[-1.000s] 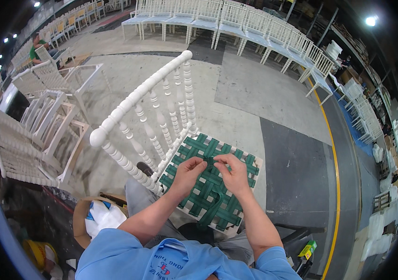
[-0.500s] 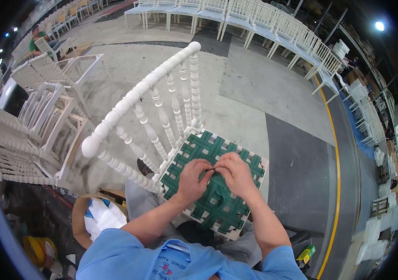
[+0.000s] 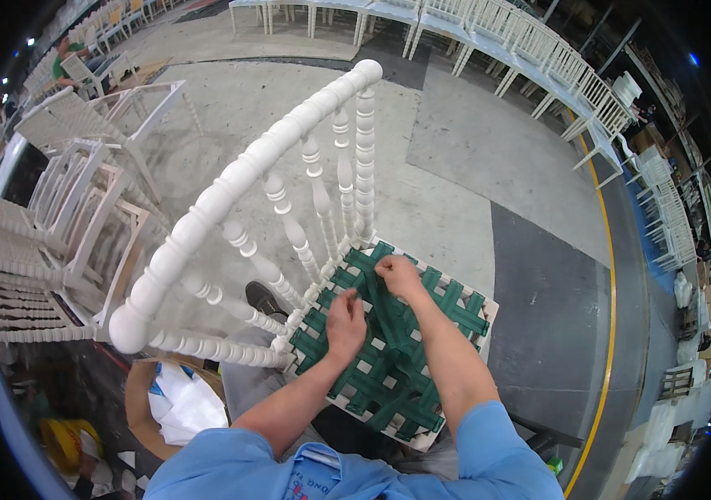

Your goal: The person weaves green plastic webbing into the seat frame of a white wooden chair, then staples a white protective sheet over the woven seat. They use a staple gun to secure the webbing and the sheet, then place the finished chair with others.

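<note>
A white chair with turned spindles stands tilted before me, its ridged backrest (image 3: 234, 179) to the left. Green webbing straps (image 3: 343, 275) are woven over and under across its seat frame (image 3: 482, 333). My right hand (image 3: 399, 277) pinches a loose green strap (image 3: 389, 321) near the far side of the seat, raising it off the weave. Lower and to the left, my left hand (image 3: 345, 323) hovers close over the webbing with fingers curled together; what they hold, if anything, is too small to tell. The strap's slack lies in folds over the middle of the seat.
Stacked white chair frames (image 3: 80, 208) stand at the left. Below them is a cardboard box (image 3: 143, 400) with white sheets, beside a yellow round container (image 3: 64, 446). Rows of white chairs (image 3: 505, 37) line the far side, near a yellow floor line (image 3: 609, 333).
My hands, together over the seat before, have come apart. The right one has moved toward the far side, drawing up the strap. The chair appears slightly shifted, with the backrest nearer.
</note>
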{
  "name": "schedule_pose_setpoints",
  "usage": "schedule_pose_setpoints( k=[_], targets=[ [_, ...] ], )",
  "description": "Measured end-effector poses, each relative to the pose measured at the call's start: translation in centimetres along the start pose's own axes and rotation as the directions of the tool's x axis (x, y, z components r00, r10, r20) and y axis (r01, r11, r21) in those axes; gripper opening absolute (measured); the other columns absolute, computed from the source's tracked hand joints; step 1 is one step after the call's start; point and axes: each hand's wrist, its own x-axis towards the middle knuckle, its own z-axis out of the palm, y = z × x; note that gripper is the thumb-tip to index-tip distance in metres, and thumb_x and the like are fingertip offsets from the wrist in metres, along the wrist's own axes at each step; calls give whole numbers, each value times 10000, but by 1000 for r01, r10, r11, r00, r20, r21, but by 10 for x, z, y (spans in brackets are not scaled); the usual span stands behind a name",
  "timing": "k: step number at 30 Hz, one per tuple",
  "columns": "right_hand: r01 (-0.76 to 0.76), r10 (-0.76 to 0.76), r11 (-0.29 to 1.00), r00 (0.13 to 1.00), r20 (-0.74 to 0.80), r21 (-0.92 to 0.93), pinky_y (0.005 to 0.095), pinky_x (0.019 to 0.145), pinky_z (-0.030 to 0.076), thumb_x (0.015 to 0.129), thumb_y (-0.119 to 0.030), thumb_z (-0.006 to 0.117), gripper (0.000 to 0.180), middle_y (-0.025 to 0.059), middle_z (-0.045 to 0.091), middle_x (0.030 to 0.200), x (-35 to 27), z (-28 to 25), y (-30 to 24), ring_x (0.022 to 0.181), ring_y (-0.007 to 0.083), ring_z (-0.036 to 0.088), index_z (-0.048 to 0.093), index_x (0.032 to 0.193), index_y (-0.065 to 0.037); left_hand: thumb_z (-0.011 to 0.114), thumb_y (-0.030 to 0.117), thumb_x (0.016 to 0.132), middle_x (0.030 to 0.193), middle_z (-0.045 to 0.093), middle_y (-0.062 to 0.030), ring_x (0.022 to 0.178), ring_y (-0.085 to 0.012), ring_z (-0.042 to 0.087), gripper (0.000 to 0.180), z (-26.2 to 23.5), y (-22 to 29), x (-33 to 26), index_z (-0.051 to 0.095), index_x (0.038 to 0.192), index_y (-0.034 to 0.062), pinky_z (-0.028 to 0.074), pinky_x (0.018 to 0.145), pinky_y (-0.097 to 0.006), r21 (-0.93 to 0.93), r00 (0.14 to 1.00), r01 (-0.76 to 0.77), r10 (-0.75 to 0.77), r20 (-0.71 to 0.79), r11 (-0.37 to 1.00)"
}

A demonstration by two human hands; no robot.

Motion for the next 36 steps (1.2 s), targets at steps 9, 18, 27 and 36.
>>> schedule_pose_setpoints(
  k=[9, 18, 27, 36],
  targets=[
    [-18, 2, 997, 977, -214, -72, 464, 848, 546, 894, -236, 733, 166, 163, 693, 1017, 41, 40, -20, 971, 368, 689, 777, 999, -116, 530, 296, 1038, 1593, 478, 8, 1405, -475, 428, 438, 9, -20, 82, 589, 1449, 159, 380, 1110, -606, 499, 924, -383, 315, 218, 777],
    [-55, 83, 991, 965, -247, 121, 387, 742, 546, 896, -195, 740, 207, 95, 688, 850, 40, 28, -19, 797, 258, 678, 731, 1070, -83, 563, 342, 1031, 1556, 523, 27, 1427, -443, 427, 429, 20, -15, 82, 620, 1429, 190, 354, 1129, -649, 564, 932, -363, 294, 213, 742],
    [41, 334, 806, 792, -512, 591, 260, 679, 480, 1014, -166, 673, 175, -30, 632, 830, -163, -98, 82, 731, 63, 545, 709, 1121, -31, 634, 306, 940, 1290, 709, -107, 1166, -319, 662, 367, 33, -29, 111, 717, 1234, 103, 450, 1087, -519, 692, 781, -546, 586, 217, 471],
    [-842, 700, 272, -159, -696, 466, 424, 892, 558, 876, -345, 768, 400, 175, 762, 1013, -624, -100, 184, 1007, 326, 735, 726, 1156, -62, 464, 461, 1070, 1606, 470, 124, 1418, -436, 463, 442, 75, -8, 77, 600, 1457, 295, 351, 1163, -584, 821, 849, -472, 415, 326, 321]
  ],
)
